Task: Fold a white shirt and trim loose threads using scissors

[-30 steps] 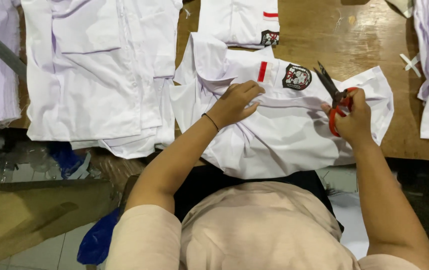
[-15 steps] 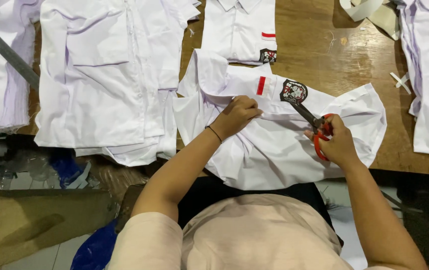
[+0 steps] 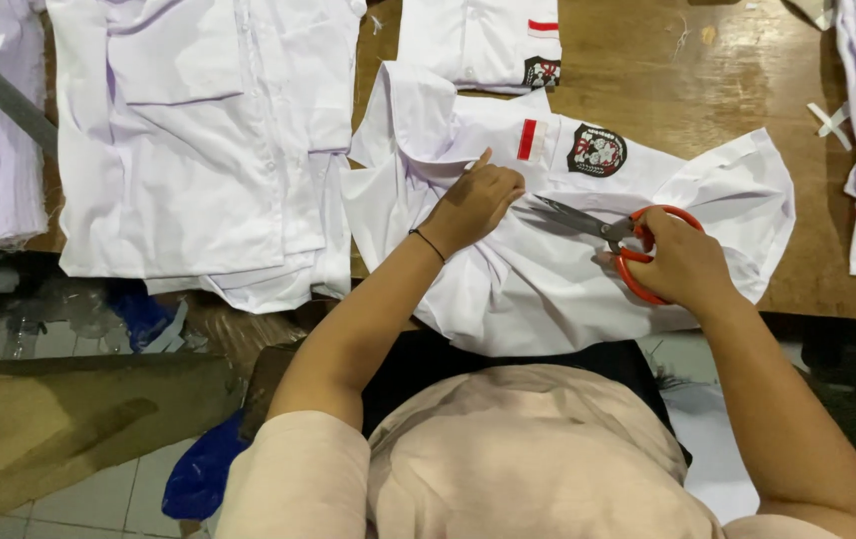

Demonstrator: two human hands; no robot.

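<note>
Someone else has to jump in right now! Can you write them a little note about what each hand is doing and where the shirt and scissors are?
Left hand: presses flat on the white shirt, fingers curled, holding the cloth down near the red stripe patch.
Right hand: holds the orange-handled scissors, blades pointing left toward the left hand, tips low over the cloth.
The shirt lies spread on the wooden table, with a dark round badge facing up.
Done: shirt laid out, scissors brought to it. No cut can be seen.
Left: any snipping. More white shirts lie in a pile to the left.
</note>
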